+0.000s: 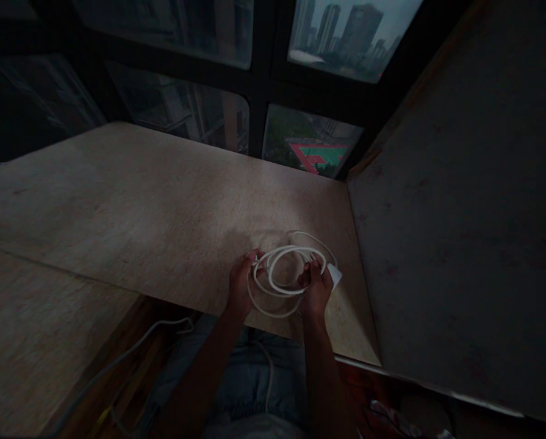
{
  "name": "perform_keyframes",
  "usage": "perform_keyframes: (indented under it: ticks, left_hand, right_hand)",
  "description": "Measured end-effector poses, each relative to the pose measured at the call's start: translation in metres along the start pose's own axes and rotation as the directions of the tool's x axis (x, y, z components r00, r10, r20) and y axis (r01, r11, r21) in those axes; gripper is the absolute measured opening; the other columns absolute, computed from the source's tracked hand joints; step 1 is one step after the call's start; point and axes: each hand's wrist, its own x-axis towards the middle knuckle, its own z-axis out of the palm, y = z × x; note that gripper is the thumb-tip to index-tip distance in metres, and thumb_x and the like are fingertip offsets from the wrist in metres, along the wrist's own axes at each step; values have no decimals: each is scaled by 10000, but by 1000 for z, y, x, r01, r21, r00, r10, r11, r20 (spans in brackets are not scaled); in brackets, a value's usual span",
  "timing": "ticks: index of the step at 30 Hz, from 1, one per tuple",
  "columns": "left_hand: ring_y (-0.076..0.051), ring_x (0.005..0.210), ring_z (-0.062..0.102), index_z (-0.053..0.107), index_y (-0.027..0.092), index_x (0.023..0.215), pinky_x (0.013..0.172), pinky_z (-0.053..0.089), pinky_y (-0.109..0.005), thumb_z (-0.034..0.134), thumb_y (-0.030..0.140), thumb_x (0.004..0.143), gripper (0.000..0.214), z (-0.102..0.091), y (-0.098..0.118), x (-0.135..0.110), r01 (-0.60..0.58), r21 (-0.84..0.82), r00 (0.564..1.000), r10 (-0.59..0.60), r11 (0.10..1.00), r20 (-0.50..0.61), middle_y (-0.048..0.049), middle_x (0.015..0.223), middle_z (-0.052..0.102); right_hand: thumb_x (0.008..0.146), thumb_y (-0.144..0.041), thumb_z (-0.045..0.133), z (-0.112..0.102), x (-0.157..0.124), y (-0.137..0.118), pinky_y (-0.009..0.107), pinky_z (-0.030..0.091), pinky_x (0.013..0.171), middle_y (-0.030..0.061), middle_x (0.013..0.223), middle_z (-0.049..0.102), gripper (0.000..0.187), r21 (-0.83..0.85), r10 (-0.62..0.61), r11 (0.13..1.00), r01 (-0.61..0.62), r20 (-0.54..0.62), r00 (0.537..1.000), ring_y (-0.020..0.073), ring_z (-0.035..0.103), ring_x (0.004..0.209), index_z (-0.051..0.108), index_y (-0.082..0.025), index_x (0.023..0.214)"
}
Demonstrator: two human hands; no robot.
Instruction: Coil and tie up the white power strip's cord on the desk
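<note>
a dim room. a pale plywood tabletop (140, 201) runs to dark-framed windows (185, 110) showing grey towers (359, 27) and a green and red sports court (321, 155). a bare grey wall panel (460, 213) stands on the right.

The surface (163, 201) is bare plywood, pale brown and matt, with a faint grain and a slightly rough, unvarnished look. The coiled cable (284, 253) has a smooth white plastic sheath with a soft sheen. The small block (334, 275) beside it is smooth white plastic too. The panel (460, 213) at the right is a flat grey board, dull and scuffed with dark marks. The window panes (185, 110) are glossy glass set in dark frames. The trousers (249, 378) below look like blue denim cloth.
</note>
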Motion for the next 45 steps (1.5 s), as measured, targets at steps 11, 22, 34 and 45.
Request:
perform_keyframes:
  ticks: [11,22,34,45]
  left_hand:
    - [-286,1022,652,669,136,938,844,542,-410,537,302,762,276,-37,14,-16,396,-208,908,-347,895,234,-142,1026,703]
    - [-225,1224,535,674,232,1099,971,437,-287,757,190,688,421,-13,-25,-25,-26,12,999,26,1000,45,-36,1234,640]
    - [-174,849,678,684,148,884,803,520,-283,558,71,682,250,-22,-17,-12,151,-159,984,-163,976,-69,-45,901,717]
    - [-305,1114,607,631,209,1143,857,543,-461,479,629,858,530,-31,4,2,315,-207,933,-262,926,249,-99,1178,655]
  right_hand:
    - [731,-392,666,10,-5,3,182,305,457,-67,691,474,322,151,-28,987,51,-153,988,24,273,461,592,-181,963]
    - [750,-372,651,20,-22,7,191,336,461,-70,698,456,297,224,34,975,-6,-125,992,33,298,465,581,-202,983]
    - [720,-360,682,11,-41,19,184,334,440,-88,639,528,281,197,87,977,-82,-14,996,43,379,441,519,-210,892]
    - [719,-316,665,12,-48,39,229,471,502,-74,621,582,285,317,260,917,-241,-17,966,91,551,502,470,-211,898]
